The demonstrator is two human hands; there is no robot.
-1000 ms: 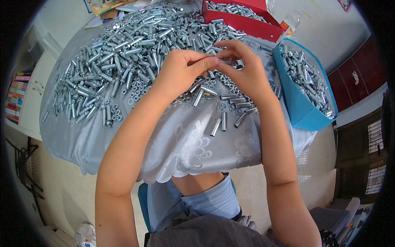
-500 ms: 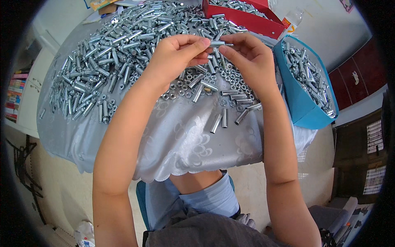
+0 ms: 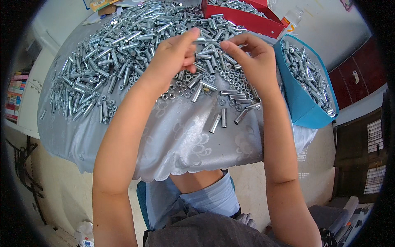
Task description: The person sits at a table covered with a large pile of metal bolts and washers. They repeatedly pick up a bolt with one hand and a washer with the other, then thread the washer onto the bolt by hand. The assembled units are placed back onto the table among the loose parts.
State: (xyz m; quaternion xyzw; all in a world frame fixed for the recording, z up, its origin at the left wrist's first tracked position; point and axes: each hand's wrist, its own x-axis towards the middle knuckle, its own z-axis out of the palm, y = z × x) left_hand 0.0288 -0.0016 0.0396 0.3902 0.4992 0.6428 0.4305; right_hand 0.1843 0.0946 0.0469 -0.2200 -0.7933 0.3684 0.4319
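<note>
Left hand and right hand pinch one sleeve above the pile; best keep it level, fingertips firm.

A table's silvery cloth bears heaped metal sleeves, perhaps nuts.

Bare forearms, light blue shorts, dark grey top, no sleeves showing
</note>
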